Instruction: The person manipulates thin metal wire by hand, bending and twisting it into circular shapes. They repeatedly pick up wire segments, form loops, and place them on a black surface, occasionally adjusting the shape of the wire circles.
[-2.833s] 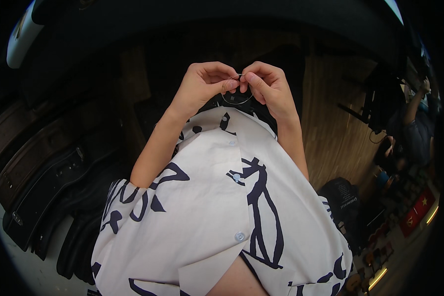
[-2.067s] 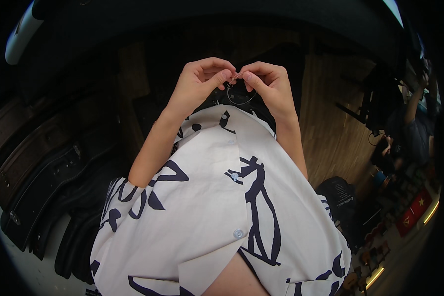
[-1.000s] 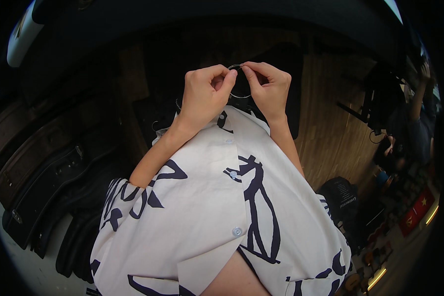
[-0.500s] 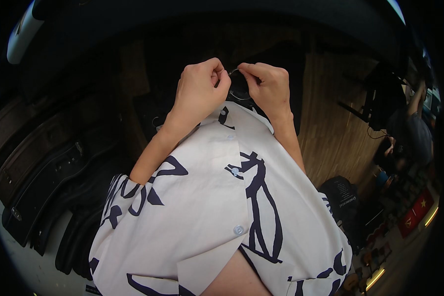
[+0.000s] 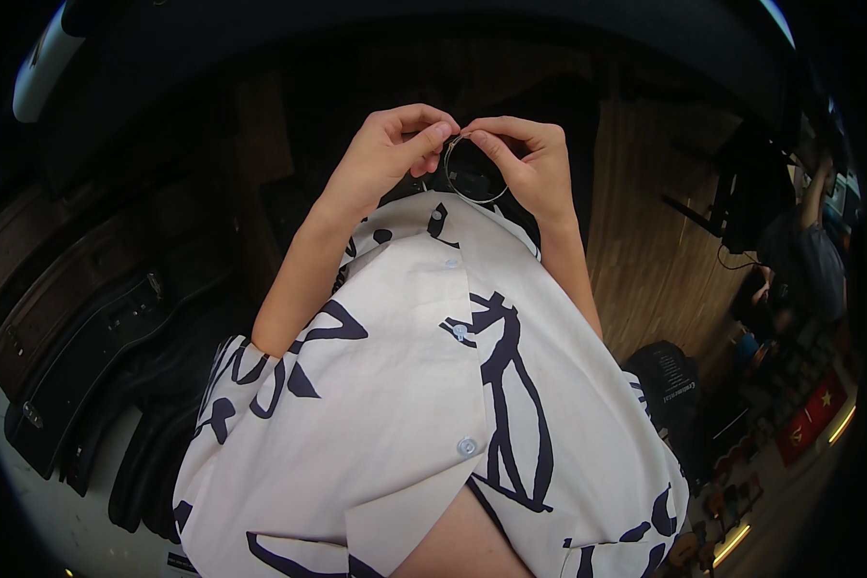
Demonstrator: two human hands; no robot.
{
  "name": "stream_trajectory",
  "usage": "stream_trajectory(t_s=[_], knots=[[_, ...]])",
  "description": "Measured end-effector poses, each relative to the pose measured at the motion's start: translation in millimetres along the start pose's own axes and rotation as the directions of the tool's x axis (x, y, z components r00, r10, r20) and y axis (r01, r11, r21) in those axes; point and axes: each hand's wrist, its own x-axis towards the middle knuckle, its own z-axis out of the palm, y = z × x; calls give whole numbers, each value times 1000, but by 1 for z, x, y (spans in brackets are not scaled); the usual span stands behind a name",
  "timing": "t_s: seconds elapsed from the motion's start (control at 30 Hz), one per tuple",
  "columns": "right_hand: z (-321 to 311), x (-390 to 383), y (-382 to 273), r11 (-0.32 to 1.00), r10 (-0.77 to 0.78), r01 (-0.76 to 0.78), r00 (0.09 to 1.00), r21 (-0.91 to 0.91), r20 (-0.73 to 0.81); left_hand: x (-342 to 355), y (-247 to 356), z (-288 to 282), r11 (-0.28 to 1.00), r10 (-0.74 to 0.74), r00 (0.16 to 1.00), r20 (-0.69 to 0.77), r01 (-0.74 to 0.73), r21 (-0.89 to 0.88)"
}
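A thin wire loop was pinched by the right hand just beyond the white shirt; the left hand was loosely curled alongside, its grip indiscernible. Wooden flooring was seen at right, dark cases were ranged at left, and a red flag was displayed far right.

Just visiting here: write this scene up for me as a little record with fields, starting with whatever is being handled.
Item: thin, silvery wire loop, curving downward
Right hand: bare, fingers pinched on the loop
Left hand: bare, fingers close to the loop's top; grip unclear
Clothing: white, dark-patterned shirt
Left side: dark, curved hard cases with metal latches
Right side: brown wooden floor; red rectangular banner with yellow emblems
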Motion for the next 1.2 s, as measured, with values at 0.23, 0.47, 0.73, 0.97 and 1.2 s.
stream_trajectory(t_s=[0.23, 0.47, 0.73, 0.97, 1.2], knots=[[6, 1, -8, 995, -14, -1, 989, -102, -145, -3, -2, 14, 966, 258, 931, -258, -241, 96], [9, 0, -11, 995, -47, 30, 982, -95, -184, -9, -7, 25, 916, 378, 874, -306, -305, 261], [20, 0, -5, 976, -81, 125, 969, 176, -234, -9, -7, 20, 991, 94, 982, -165, -108, -78], [17, -1, 0, 934, -19, 74, 988, 351, -156, -6, -11, 9, 936, -63, 997, 48, 76, -345], [9, 1, 7, 805, 109, -81, 994, 588, -12, -5, -10, 10, 936, -47, 993, 109, 82, -341]])
